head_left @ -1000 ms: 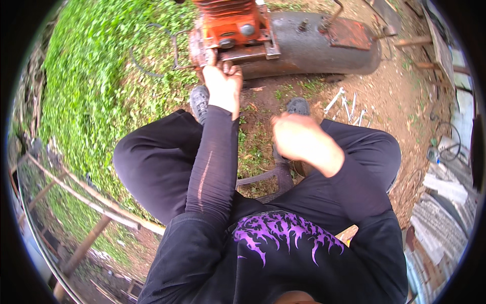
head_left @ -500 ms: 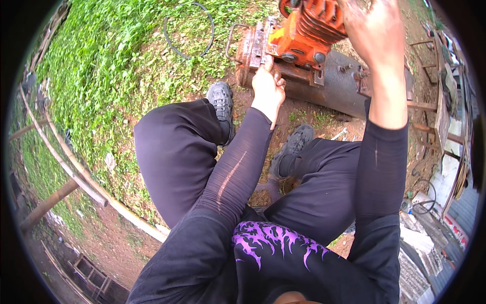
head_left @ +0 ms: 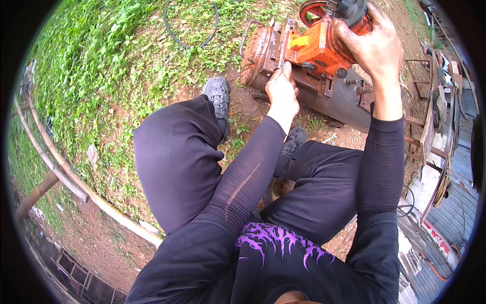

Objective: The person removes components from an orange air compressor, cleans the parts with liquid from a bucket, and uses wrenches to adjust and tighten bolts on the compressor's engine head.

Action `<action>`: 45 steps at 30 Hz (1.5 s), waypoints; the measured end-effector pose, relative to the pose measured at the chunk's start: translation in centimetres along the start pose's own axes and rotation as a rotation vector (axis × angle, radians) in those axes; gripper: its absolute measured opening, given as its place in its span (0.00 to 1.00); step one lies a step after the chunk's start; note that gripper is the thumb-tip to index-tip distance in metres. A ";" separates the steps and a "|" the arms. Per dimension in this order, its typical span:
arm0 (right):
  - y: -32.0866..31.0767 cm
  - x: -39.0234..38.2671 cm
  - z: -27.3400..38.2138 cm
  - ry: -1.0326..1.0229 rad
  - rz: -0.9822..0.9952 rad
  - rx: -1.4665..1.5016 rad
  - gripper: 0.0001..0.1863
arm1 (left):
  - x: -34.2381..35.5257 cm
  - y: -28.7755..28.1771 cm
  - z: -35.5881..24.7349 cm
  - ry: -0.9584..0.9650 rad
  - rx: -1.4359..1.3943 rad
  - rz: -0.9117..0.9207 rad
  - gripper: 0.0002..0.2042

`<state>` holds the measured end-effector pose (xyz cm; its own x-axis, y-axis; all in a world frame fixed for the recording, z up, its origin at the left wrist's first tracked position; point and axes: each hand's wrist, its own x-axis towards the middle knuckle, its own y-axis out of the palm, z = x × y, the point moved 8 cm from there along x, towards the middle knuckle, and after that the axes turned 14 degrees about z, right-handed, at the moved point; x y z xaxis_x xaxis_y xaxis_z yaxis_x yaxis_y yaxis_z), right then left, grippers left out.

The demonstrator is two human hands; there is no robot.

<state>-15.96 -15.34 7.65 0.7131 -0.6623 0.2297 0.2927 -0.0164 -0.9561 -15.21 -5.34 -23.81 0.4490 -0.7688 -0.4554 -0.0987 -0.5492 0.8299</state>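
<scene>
In front of me an orange air compressor pump (head_left: 319, 48) with a finned cylinder sits tilted on a rusty, dark tank (head_left: 349, 111). My right hand (head_left: 377, 50) is wrapped round the pump's upper end, thumb on the near side, beside a black round part (head_left: 350, 11). At the pump's base, my left hand (head_left: 283, 93) has its fingers curled, with thumb and index finger pressed to the edge of the metal mounting plate (head_left: 288, 38). Whatever lies between those fingertips is too small to make out. A reddish pulley wheel (head_left: 310, 12) shows behind the pump.
A black belt loop (head_left: 174, 38) lies on the grass at the far left of the tank. Bamboo poles (head_left: 98, 195) run along my left. A wooden and metal rack (head_left: 430, 126) and corrugated sheets (head_left: 458, 207) stand on the right. My shoes (head_left: 217, 99) rest near the tank.
The view has shifted, so the pump sits lower and more of its top shows. My right hand appears lower, its grip on the pump now visible. My left hand stays at the mounting plate.
</scene>
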 end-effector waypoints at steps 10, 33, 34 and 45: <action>2.0 1.1 -2.2 -0.168 0.058 -0.069 0.29 | 0.1 -0.3 -0.3 0.019 0.064 -0.004 0.06; 2.8 1.5 -3.7 0.083 0.176 0.052 0.30 | 0.1 -0.2 -0.2 0.118 0.020 -0.052 0.07; 2.8 1.6 -3.7 0.082 0.194 0.068 0.30 | 0.3 -0.3 -0.2 0.133 0.040 -0.049 0.07; 2.4 1.2 -3.2 0.071 0.109 -0.006 0.30 | -0.3 1.0 -1.2 0.217 0.002 -0.218 0.08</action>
<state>-16.43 -18.61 5.09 0.6936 -0.7118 0.1109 0.2116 0.0542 -0.9758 -14.40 -5.29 -22.50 0.6391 -0.5449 -0.5428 0.0192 -0.6943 0.7195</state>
